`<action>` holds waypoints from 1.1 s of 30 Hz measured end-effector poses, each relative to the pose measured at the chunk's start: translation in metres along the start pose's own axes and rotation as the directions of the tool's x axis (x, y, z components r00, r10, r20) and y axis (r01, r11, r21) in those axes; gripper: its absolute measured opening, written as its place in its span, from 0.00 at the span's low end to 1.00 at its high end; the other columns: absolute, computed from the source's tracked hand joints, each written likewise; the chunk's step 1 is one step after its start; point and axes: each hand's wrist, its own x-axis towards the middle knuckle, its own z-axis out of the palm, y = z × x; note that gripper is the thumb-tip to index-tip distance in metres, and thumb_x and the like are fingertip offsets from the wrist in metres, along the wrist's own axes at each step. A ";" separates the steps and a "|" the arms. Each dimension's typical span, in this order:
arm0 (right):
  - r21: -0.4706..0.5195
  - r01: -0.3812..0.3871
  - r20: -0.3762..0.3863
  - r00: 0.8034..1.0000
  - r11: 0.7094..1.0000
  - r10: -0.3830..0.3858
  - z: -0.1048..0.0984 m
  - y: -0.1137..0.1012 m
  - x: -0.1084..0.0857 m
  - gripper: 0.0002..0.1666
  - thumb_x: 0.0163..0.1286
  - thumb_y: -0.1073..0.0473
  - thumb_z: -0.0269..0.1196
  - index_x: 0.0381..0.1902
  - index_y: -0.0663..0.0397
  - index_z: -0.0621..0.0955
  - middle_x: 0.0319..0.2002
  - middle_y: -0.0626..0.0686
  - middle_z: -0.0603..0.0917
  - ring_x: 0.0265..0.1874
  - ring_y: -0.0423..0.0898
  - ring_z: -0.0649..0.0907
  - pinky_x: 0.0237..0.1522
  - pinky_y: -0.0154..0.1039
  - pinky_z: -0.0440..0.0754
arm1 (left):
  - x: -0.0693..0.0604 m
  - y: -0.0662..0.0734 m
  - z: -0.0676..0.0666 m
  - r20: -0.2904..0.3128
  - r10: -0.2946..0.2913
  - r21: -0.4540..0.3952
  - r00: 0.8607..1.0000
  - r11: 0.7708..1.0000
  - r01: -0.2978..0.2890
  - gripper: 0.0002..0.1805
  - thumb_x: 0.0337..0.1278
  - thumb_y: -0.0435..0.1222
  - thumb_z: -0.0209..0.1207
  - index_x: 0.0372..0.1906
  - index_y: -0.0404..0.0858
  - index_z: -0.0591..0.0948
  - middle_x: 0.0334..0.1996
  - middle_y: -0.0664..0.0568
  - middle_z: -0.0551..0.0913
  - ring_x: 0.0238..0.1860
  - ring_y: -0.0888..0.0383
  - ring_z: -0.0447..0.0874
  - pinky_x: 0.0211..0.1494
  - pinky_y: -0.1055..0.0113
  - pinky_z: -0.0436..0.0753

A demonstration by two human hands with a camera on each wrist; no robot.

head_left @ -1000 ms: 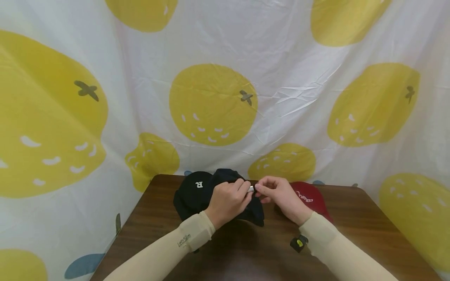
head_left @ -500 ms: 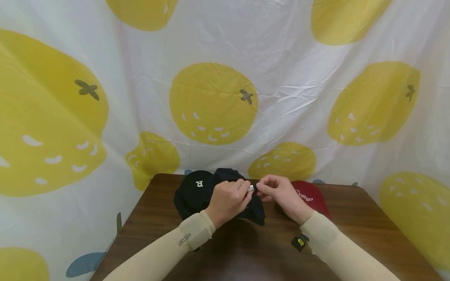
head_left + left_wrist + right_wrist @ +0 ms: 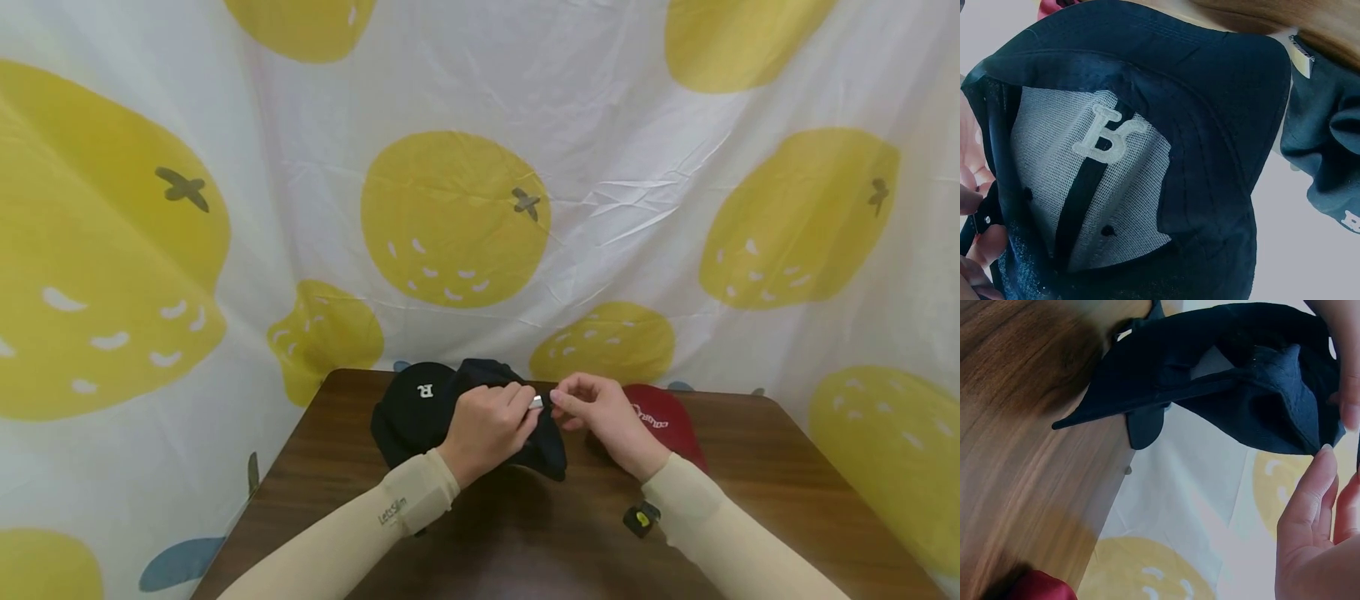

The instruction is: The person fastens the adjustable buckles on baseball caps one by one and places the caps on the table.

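A navy baseball cap [image 3: 480,375] is held up above the table, tilted so its brim points down to the right. In the left wrist view its inside shows, with white mesh and the back of a stitched R [image 3: 1110,134]. My left hand [image 3: 491,429] grips the cap at its back strap [image 3: 969,234], where a small silver buckle [image 3: 536,402] shows at the fingertips. Just right of the buckle, my right hand [image 3: 603,421] pinches with thumb and forefinger at what looks like the dark strap's end. The left hand partly hides the cap in the head view.
Behind and left of the held cap lies a black cap [image 3: 412,417] with a white R. A red cap [image 3: 660,417] with white lettering sits on the brown wooden table [image 3: 765,492], behind the right wrist. A lemon-print curtain [image 3: 600,208] hangs behind the table.
My right hand has shifted slightly to the right, so its fingertips are a little farther from the buckle. The left hand stays almost still, holding the cap.
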 end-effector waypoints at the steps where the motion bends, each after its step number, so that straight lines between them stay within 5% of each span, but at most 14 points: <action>1: 0.005 0.005 -0.001 1.000 1.000 -0.005 0.000 0.001 0.000 0.21 0.67 0.47 0.69 0.43 0.59 0.81 0.42 0.63 0.85 0.42 0.58 0.84 0.45 0.52 0.84 | 0.000 0.000 0.000 0.002 0.001 0.001 1.000 1.000 -0.001 0.09 0.62 0.43 0.65 0.35 0.41 0.82 0.25 0.56 0.79 0.17 0.64 0.69 0.21 0.72 0.71; 13: -0.046 0.086 -0.043 0.995 0.995 -0.089 0.000 -0.001 -0.001 0.28 0.71 0.41 0.64 0.56 0.58 0.82 0.54 0.58 0.83 0.53 0.56 0.79 0.54 0.48 0.80 | 0.002 0.001 -0.002 0.003 -0.008 -0.005 1.000 1.000 0.008 0.09 0.63 0.43 0.65 0.38 0.41 0.83 0.27 0.56 0.82 0.18 0.64 0.71 0.22 0.72 0.74; 23: -0.091 0.155 0.027 0.988 0.984 -0.153 0.009 -0.004 -0.006 0.16 0.73 0.48 0.64 0.49 0.51 0.86 0.49 0.52 0.86 0.51 0.52 0.81 0.57 0.43 0.78 | 0.003 0.005 -0.002 0.000 -0.001 -0.011 1.000 1.000 0.001 0.09 0.62 0.43 0.65 0.34 0.41 0.82 0.25 0.57 0.79 0.16 0.64 0.68 0.21 0.73 0.70; 33: -0.105 0.162 0.024 0.987 0.981 -0.160 0.012 0.002 -0.004 0.16 0.73 0.47 0.64 0.43 0.53 0.86 0.50 0.51 0.85 0.52 0.52 0.80 0.59 0.49 0.76 | 0.002 0.006 -0.001 0.003 0.004 -0.015 1.000 1.000 -0.003 0.10 0.62 0.44 0.65 0.34 0.42 0.82 0.25 0.57 0.79 0.16 0.64 0.67 0.21 0.73 0.70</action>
